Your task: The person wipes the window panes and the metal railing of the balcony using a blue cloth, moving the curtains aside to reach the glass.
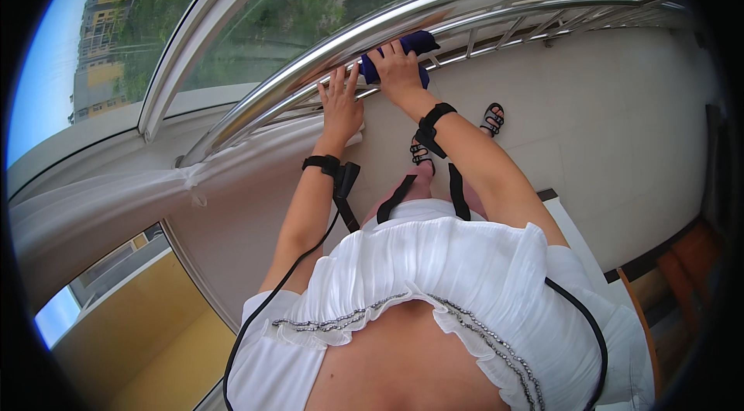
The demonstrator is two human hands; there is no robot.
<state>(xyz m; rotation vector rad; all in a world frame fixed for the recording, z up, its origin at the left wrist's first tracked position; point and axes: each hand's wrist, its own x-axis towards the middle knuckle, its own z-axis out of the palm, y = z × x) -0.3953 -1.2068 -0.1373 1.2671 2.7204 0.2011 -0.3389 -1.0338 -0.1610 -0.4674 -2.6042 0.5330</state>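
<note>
A dark blue cloth [419,43] lies against the rails of a shiny metal railing [325,51], just below the thick top rail. My right hand [398,71] presses on the cloth with its fingers bent over it; part of the cloth hangs below the hand. To the left of it, my left hand [342,105] rests its spread fingertips against the railing and holds nothing. Its fingertips are close to the left end of the cloth. Both wrists wear black straps with small devices.
Behind the railing stands a white-framed window [197,39]. A sheer white curtain [116,193] is gathered at the railing's left end. My sandalled feet stand on the pale tiled floor [552,120]. A white furniture edge [587,233] is at my right side, and a black cable runs along my left arm.
</note>
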